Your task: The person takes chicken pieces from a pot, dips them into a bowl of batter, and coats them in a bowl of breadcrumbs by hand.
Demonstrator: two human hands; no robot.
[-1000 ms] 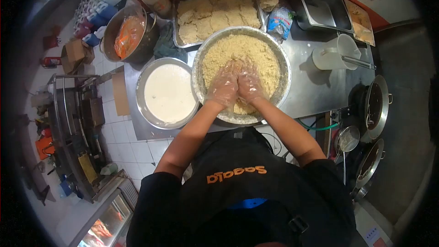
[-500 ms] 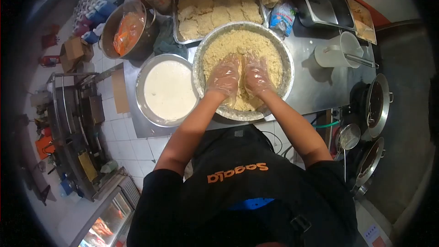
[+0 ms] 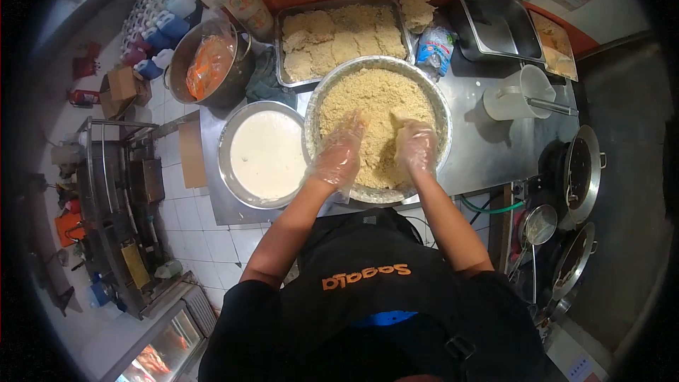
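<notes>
My left hand [image 3: 339, 150], in a clear plastic glove, is over the left part of a large round metal bowl [image 3: 447, 131] of yellowish crumbs [image 3: 378, 99]. Its fingers are stretched out and touch the crumbs. On the bowl's right side my right hand [image 3: 416, 144], gloved the same way, has its fingers apart at the crumbs, the tips partly hidden by them. A bowl of pale batter [image 3: 267, 154] stands against the left of the crumb bowl. Behind, a tray [image 3: 279, 64] holds crumb-coated pieces [image 3: 343, 39].
A deep pot [image 3: 173, 71] with an orange bag stands at the back left. A blue-labelled bag [image 3: 435, 53], an empty metal pan [image 3: 501, 34] and a white jug [image 3: 511, 95] are at the right. Two woks [image 3: 595, 177] and a strainer [image 3: 540, 225] lie further right.
My hands have moved apart, the left one leftward and the right one rightward, and come up partly from the crumbs. The gap between them is filled with loose crumbs. The camera view has shifted slightly.
</notes>
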